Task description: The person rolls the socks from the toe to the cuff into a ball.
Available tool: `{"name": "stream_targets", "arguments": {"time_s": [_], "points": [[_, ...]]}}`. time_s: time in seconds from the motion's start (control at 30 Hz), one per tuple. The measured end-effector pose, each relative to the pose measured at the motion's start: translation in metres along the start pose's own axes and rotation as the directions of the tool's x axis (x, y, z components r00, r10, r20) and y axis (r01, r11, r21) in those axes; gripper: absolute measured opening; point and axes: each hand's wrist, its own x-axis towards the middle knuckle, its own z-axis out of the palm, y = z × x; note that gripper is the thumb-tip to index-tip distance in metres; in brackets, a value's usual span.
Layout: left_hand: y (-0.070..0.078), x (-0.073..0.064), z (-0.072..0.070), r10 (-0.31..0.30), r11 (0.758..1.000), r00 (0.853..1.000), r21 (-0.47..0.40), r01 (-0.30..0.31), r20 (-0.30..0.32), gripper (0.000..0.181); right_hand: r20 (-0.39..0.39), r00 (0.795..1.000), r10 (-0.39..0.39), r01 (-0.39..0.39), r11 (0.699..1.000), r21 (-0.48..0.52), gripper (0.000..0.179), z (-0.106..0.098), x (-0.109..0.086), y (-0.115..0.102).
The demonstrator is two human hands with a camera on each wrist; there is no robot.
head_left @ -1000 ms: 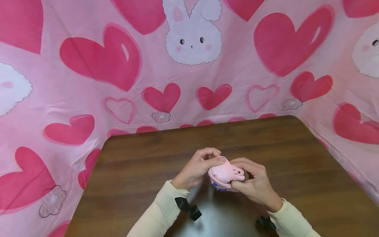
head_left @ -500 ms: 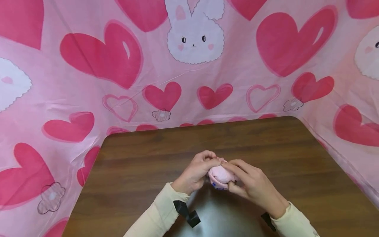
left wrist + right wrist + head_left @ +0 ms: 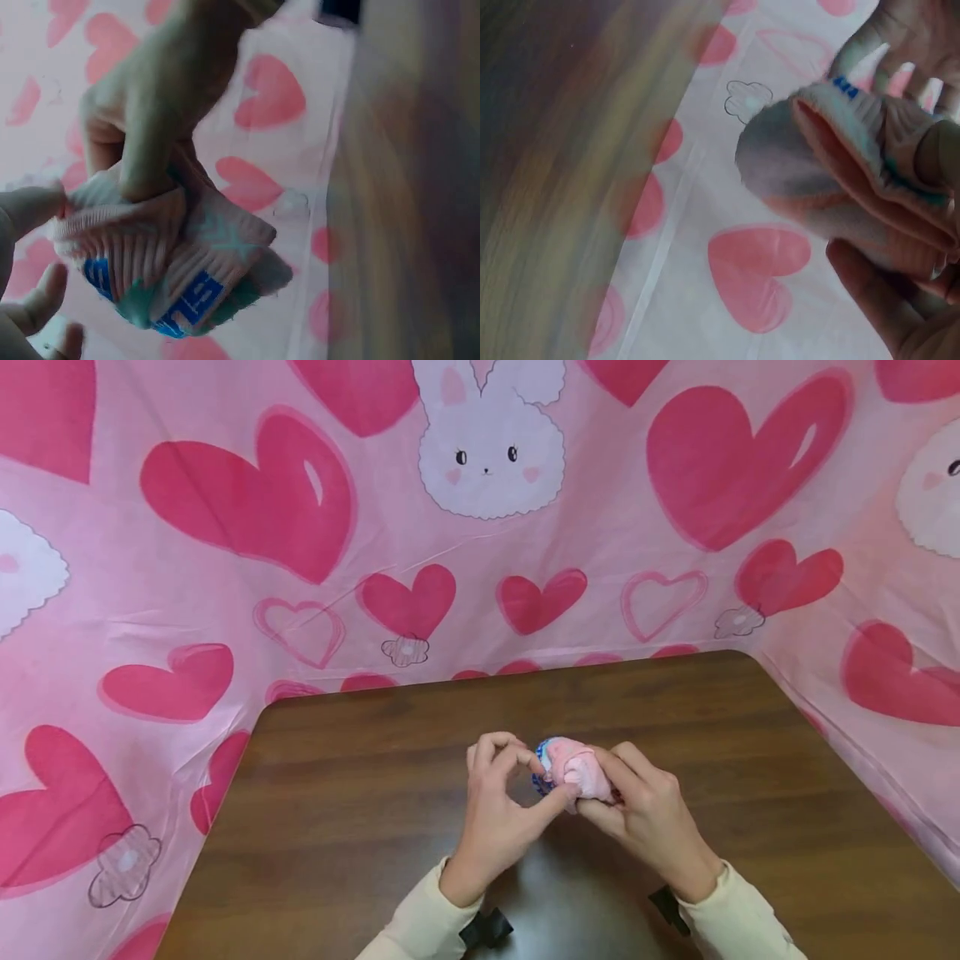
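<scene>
A pink sock bundle with blue lettering on its ribbed cuff is held up over the table. My right hand grips it from the right; in the left wrist view the right hand has a digit pressed over the cuff. My left hand curves loosely at the bundle's left side, its thumb and index fingertips at the cuff. Its other fingers are spread off the fabric in the left wrist view. In the right wrist view, a folded opening runs along the sock bundle.
A dark brown wooden table lies under the hands. Pink cloth with hearts and rabbits hangs behind it and at the sides. Black camera mounts sit at both wrists, by the cream sleeves.
The bundle has turned, so its blue-lettered cuff now faces left. My left hand has opened from a close grip into a wider curve; my right hand has shifted its hold over the pink fabric.
</scene>
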Motion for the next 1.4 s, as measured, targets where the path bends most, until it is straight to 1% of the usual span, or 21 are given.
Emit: {"name": "stream_targets", "arguments": {"time_s": [0.07,0.13,0.2,0.37,0.6,0.7,0.77,0.83,0.87,0.9,0.93,0.97,1.03,1.1,1.17,1.2,1.23,1.27,1.33,1.37,1.4], "points": [[0.001,-0.003,0.001,0.102,0.989,0.994,0.116,-0.097,-0.044,0.024,-0.015,1.0,0.005,-0.005,0.999,-0.031,0.047,0.001,0.0,-0.001],[0.003,-0.003,0.002,0.16,0.975,0.986,0.163,-0.151,-0.041,0.017,-0.036,0.999,0.003,-0.006,0.998,-0.064,0.048,0.001,0.0,-0.002],[0.005,-0.002,0.002,0.163,0.977,0.987,0.139,-0.159,-0.012,0.014,-0.061,0.998,0.011,-0.016,0.996,-0.087,0.047,0.001,0.0,-0.003],[0.005,-0.002,0.0,0.076,0.997,0.996,-0.015,-0.075,0.053,0.018,-0.082,0.996,0.028,-0.037,0.993,-0.109,0.048,0.0,-0.001,-0.005],[0.005,0.001,0.002,0.19,0.976,0.981,0.107,-0.192,0.029,0.01,-0.073,0.997,0.007,-0.018,0.99,-0.14,0.049,0.001,-0.005,-0.002],[0.004,0.003,0.004,0.133,0.989,0.991,0.061,-0.135,0.032,0.008,-0.061,0.998,0.034,-0.041,0.993,-0.111,0.046,0.001,-0.007,-0.002],[0.004,0.003,0.004,0.051,0.999,0.997,0.013,-0.052,0.053,0.008,-0.043,0.996,0.075,-0.079,0.992,-0.095,0.043,0.001,-0.007,-0.001],[0.004,0.003,0.003,-0.067,0.994,0.992,-0.074,0.075,0.105,0.005,-0.019,0.993,0.118,-0.119,0.991,-0.064,0.039,0.0,-0.007,0.0],[0.004,0.003,0.002,-0.137,0.975,0.98,-0.152,0.159,0.147,0.005,-0.001,0.99,0.14,-0.14,0.989,-0.051,0.037,0.0,-0.008,0.0],[0.003,0.003,0.0,-0.202,0.938,0.96,-0.242,0.246,0.192,0.006,0.02,0.985,0.169,-0.169,0.985,-0.035,0.036,-0.001,-0.008,0.0],[0.003,0.003,-0.001,-0.262,0.881,0.935,-0.336,0.334,0.24,0.008,0.037,0.981,0.19,-0.19,0.982,-0.015,0.034,-0.002,-0.009,0.001],[0.002,0.003,-0.003,-0.313,0.805,0.905,-0.425,0.414,0.288,0.009,0.051,0.977,0.209,-0.209,0.978,0.005,0.032,-0.002,-0.009,0.002],[0.001,0.004,-0.008,-0.373,0.606,0.84,-0.582,0.542,0.393,0.01,0.066,0.97,0.234,-0.237,0.971,0.041,0.03,-0.004,-0.01,0.003],[0.0,0.005,-0.012,-0.366,0.44,0.792,-0.659,0.61,0.489,0.011,0.053,0.966,0.252,-0.255,0.964,0.068,0.028,-0.005,-0.011,0.005],[-0.002,0.006,-0.016,-0.327,0.32,0.75,-0.679,0.661,0.575,0.012,0.017,0.966,0.259,-0.26,0.961,0.098,0.026,-0.007,-0.013,0.007],[-0.003,0.008,-0.017,-0.305,0.28,0.733,-0.678,0.679,0.608,0.011,-0.001,0.965,0.263,-0.261,0.958,0.118,0.026,-0.008,-0.014,0.008],[-0.005,0.008,-0.018,-0.286,0.262,0.722,-0.674,0.691,0.63,0.011,-0.017,0.963,0.27,-0.265,0.954,0.136,0.026,-0.008,-0.015,0.008],[-0.006,0.01,-0.018,-0.27,0.269,0.717,-0.664,0.697,0.643,0.011,-0.028,0.96,0.279,-0.272,0.949,0.16,0.027,-0.009,-0.016,0.009],[-0.007,0.011,-0.019,-0.255,0.348,0.717,-0.631,0.694,0.648,0.012,-0.031,0.954,0.299,-0.287,0.936,0.202,0.029,-0.011,-0.018,0.008],[-0.008,0.012,-0.019,-0.249,0.397,0.72,-0.61,0.686,0.648,0.013,-0.029,0.951,0.306,-0.293,0.93,0.222,0.03,-0.012,-0.018,0.008],[-0.009,0.013,-0.019,-0.248,0.458,0.726,-0.583,0.671,0.641,0.012,-0.032,0.949,0.313,-0.297,0.925,0.239,0.031,-0.013,-0.019,0.008]]}}
